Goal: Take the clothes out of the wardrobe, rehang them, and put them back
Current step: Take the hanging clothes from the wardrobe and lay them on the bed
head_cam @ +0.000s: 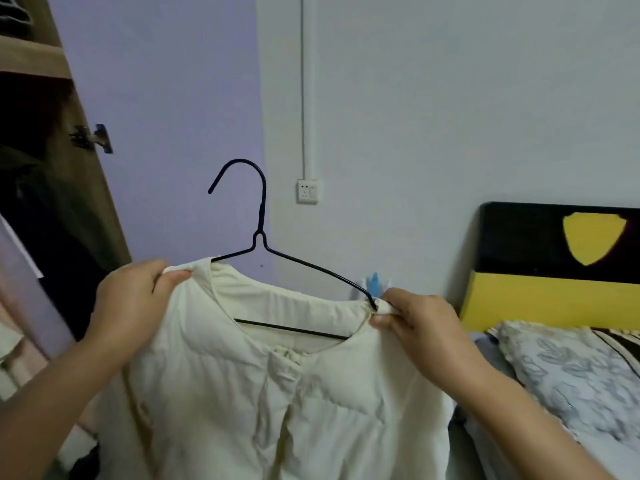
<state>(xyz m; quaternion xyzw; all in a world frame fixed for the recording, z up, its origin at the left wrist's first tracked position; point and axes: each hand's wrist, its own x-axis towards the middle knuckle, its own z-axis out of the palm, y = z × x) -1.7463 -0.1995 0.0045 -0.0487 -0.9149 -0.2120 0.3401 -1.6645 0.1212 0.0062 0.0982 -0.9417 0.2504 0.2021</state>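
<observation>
Left hand [133, 299] pinches the cream garment [277, 393] at one shoulder, right hand [415, 320] pinches the other, right at the tip of the black wire hanger [260, 237]. Garment hangs between both grips, hanger inside the neckline, hook up. Wardrobe [52, 168] left, bed [571, 375] right.

One head-worn view looks forward and slightly down, close on the black wire hanger [258, 237] — wardrobe [52, 161] left of it, wall socket [307, 191] just right, bed headboard [554, 265] farther right.

No readable text or labels.
</observation>
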